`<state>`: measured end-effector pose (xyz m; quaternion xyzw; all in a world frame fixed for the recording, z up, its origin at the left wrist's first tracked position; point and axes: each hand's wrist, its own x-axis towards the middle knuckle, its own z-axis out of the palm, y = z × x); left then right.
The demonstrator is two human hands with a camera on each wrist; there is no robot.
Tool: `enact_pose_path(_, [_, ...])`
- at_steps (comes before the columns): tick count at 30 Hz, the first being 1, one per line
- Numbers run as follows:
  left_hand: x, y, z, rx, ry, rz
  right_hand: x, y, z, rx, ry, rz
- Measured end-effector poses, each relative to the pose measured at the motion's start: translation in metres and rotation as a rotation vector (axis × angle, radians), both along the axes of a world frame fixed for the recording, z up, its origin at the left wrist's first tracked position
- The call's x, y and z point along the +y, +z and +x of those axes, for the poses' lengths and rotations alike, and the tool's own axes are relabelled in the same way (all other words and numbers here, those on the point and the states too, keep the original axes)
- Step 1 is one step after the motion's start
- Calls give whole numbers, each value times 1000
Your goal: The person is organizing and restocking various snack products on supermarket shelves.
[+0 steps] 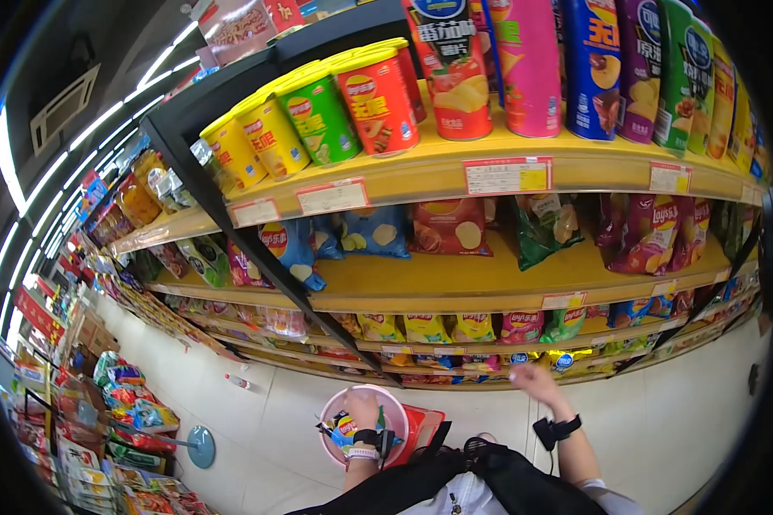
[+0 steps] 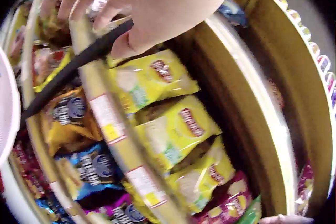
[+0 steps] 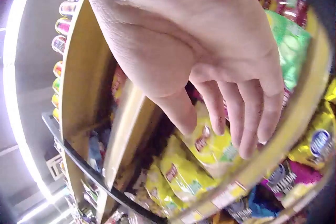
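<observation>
My left hand [image 1: 365, 410] is over a pink basin [image 1: 326, 402], with colourful snack bags [image 1: 343, 427] lying inside under it. In the left wrist view the left hand [image 2: 178, 8] has relaxed fingers with nothing between them, and the pale basin edge [image 2: 6, 103] shows at the far left. Out in front of the lower shelves is my right hand [image 1: 537, 384]. Up close, the right hand [image 3: 210, 61] has loosely bent fingers and holds nothing; behind them are yellow chip bags [image 3: 210, 142] and a green bag [image 3: 291, 45].
Canisters of chips [image 1: 455, 77] line the yellow upper shelf [image 1: 438, 172]. Below it hang or stand more bags, such as a dark green one [image 1: 545, 232]. A red object [image 1: 425, 425] sits beside the basin. A bottle [image 1: 237, 381] lies on the tiled floor [image 1: 288, 390]; bag displays [image 1: 142, 403] stand left.
</observation>
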<state>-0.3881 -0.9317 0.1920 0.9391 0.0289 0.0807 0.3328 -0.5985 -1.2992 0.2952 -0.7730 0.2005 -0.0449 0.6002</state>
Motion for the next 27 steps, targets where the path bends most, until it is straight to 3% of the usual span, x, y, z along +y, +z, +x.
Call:
enact_pose_path(1, [-15, 19, 5, -167, -115, -104, -8, 29, 7, -123, -58, -11])
enact_pose_path(3, [-48, 84, 9, -34, -292, -525, -21, 92, 23, -302, -173, -28])
enact_pose_path(5, [-81, 152, 1, -29, -429, -626, -33, 146, 42, -469, -300, -95])
enact_pose_path(6, [-94, 181, -4, -32, -485, -639, -38, 167, 52, -579, -368, -156])
enact_pose_path(8, [-118, 225, -10, -109, -603, -648, -48, 198, 68, -631, -482, -549])
enact_pose_path(12, [-162, 281, -17, -287, -802, -578, -70, 186, 124, -756, -519, -709])
enact_pose_path(14, [-183, 290, -11, -351, -802, -499, -83, 161, 148, -661, -508, -711])
enact_pose_path(15, [-191, 293, -8, -402, -825, -414, -84, 155, 153, -631, -515, -870])
enact_pose_path(19, [-219, 299, 0, -434, -857, -385, -86, 149, 151, -582, -540, -902])
enact_pose_path(23, [-246, 285, 18, -326, -868, -397, -97, 143, 145, -469, -842, -989])
enact_pose_path(27, [-270, 280, 18, -284, -937, -376, -103, 132, 149, -475, -853, -778])
